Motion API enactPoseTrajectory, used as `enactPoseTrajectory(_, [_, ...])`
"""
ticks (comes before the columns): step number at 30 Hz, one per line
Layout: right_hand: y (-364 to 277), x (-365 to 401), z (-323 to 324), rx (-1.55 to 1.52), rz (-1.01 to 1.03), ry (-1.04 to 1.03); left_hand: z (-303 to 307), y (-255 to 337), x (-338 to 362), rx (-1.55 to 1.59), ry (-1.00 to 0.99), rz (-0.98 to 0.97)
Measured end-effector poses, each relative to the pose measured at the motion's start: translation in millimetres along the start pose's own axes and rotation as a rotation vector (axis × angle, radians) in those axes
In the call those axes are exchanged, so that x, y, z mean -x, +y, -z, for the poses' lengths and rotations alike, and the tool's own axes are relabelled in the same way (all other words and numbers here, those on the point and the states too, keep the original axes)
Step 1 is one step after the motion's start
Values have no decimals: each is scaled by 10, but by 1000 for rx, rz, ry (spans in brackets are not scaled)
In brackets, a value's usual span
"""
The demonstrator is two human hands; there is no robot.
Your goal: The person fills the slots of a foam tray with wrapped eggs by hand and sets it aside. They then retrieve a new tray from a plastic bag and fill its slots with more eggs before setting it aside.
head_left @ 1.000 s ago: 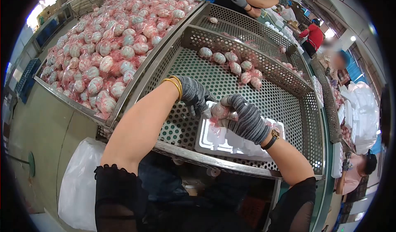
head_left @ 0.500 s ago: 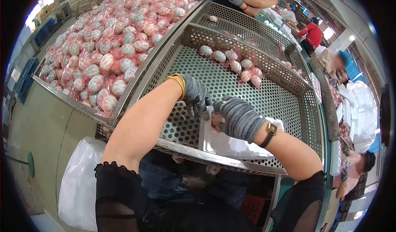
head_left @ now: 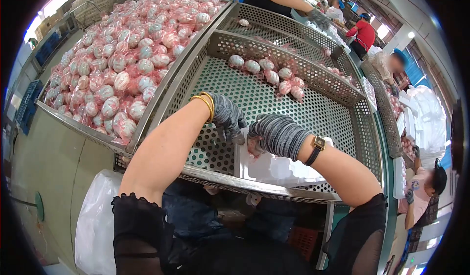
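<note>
My left hand (head_left: 228, 118), in a grey knit glove, is at the left end of a white foam tray (head_left: 279, 170), its fingers bent down and closed by the tray's corner. My right hand (head_left: 279, 135), gloved the same way, is over the tray with its fingers curled round a wrapped egg (head_left: 254, 147) in clear film with red print. Only part of that egg shows. The tray lies at the near edge of a perforated metal bin (head_left: 225, 81). Several wrapped eggs (head_left: 271, 77) rest on the bin's floor beyond my hands.
A large bin at the left is heaped with wrapped eggs (head_left: 117, 62). A metal divider (head_left: 293, 62) crosses behind the near bin. A co-worker's gloved hand (head_left: 319, 19) is over the far bin; other people stand at the right. A white plastic bag (head_left: 98, 221) is at lower left.
The view has shifted slightly. My right hand has moved a little left and nearer the tray's left end. The co-worker at the back has stretched an arm over the far bin.
</note>
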State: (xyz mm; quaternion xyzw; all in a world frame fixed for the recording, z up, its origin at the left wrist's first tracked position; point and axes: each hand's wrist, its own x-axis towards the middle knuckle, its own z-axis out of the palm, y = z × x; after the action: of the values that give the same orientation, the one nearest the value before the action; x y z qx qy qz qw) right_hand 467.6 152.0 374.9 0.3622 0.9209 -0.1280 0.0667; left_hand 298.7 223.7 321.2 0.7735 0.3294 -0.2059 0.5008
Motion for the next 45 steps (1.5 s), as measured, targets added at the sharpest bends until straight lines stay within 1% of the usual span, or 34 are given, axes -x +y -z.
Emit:
enactPoseTrajectory(1, [1,14,-4,-53,22,10,5,4,-10,-33,6,-1])
enactPoseTrajectory(3, [-27,36,14,-69,-27,-30,9,-3,-8,-77,27,-19])
enactPoseTrajectory(4, [-38,46,15,-78,-50,-50,-2,-39,-28,18,6,-29])
enactPoseTrajectory(5, [-13,41,-18,-183,-50,-90,-5,-69,-40,109,-14,-36])
enactPoseTrajectory(6, [2,43,-47,-171,-50,-77,0,-84,-58,197,-36,-42])
enactPoseTrajectory(7, [3,54,-85,-161,-51,-63,17,14,12,142,-44,-7])
enactPoseTrajectory(8, [-4,68,-119,-150,-54,-46,18,82,13,80,-31,-18])
enactPoseTrajectory(9, [-39,52,-145,-3,-135,-71,14,147,9,17,-19,-27])
enactPoseTrajectory(11, [-7,104,-216,60,-138,12,2,179,-65,-95,-18,-77])
enactPoseTrajectory(12, [21,127,-284,90,-140,54,-37,186,-114,-159,15,-99])
enactPoseTrajectory(14, [246,138,-497,-33,-20,165,-112,207,-219,-292,91,-148])
enactPoseTrajectory(15, [329,145,-528,-91,57,207,-122,198,-256,-224,46,-202])
enactPoseTrajectory(16, [395,139,-497,-147,137,252,-131,227,-226,-254,73,-217])
enactPoseTrajectory(17, [251,224,-87,-647,-221,-170,-147,264,-165,-285,102,-228])
enactPoseTrajectory(18, [316,283,75,-891,-235,-195,-135,282,-113,-316,134,-237])
enactPoseTrajectory(19, [567,267,60,-952,-154,-50,-120,277,-95,-300,103,-275])
enactPoseTrajectory(20, [892,211,2,-1013,-72,87,-115,278,-94,-312,114,-224])
enactPoseTrajectory(22, [1488,90,24,-740,-247,299,-144,280,-107,-316,135,-121])
enactPoseTrajectory(23, [1788,34,4,-734,-431,293,-174,337,-96,-301,149,-69])
enactPoseTrajectory(24, [1991,-30,-13,-724,-614,288,-178,377,-97,-311,147,-72])
enactPoseTrajectory(26, [2007,-65,59,-299,-813,233,-193,450,-95,-334,135,-80])
enactPoseTrajectory(27, [2057,-94,9,-319,-792,236,-209,487,-68,-348,159,-80])
enactPoseTrajectory(30, [2282,-231,-277,-372,-727,252,-211,535,-23,-248,121,-64])
enactPoseTrajectory(31, [2408,-283,-469,-67,-673,242,-241,523,-18,-236,172,-101])
enactPoseTrajectory(33, [2900,-446,-838,-327,-697,239,-289,460,-56,-252,217,-125])
enactPoseTrajectory(34, [3030,-470,-878,-453,-704,239,-294,457,-65,-261,243,-138])
enactPoseTrajectory(35, [2719,-238,-620,-75,-507,136,-257,487,-59,-235,160,-87])
enactPoseTrajectory(37, [2410,58,-178,-360,-504,49,-260,436,-95,-260,198,-82])
enactPoseTrajectory(38, [2349,185,-99,-502,-504,6,-265,450,-82,-271,214,-85])
enactPoseTrajectory(39, [2434,407,-127,-799,-383,166,-243,468,-62,-203,178,-78])
enactPoseTrajectory(40, [2344,596,-12,-836,-302,169,-236,452,-68,-234,195,-88])
enactPoseTrajectory(42, [2082,1007,175,-730,-99,293,-242,409,-115,-287,225,-109])
enactPoseTrajectory(43, [1908,1218,279,-845,-156,228,-189,505,-53,-221,119,-101])
enactPoseTrajectory(45, [1537,1594,513,-1073,-262,101,-193,497,-78,-286,136,-74])
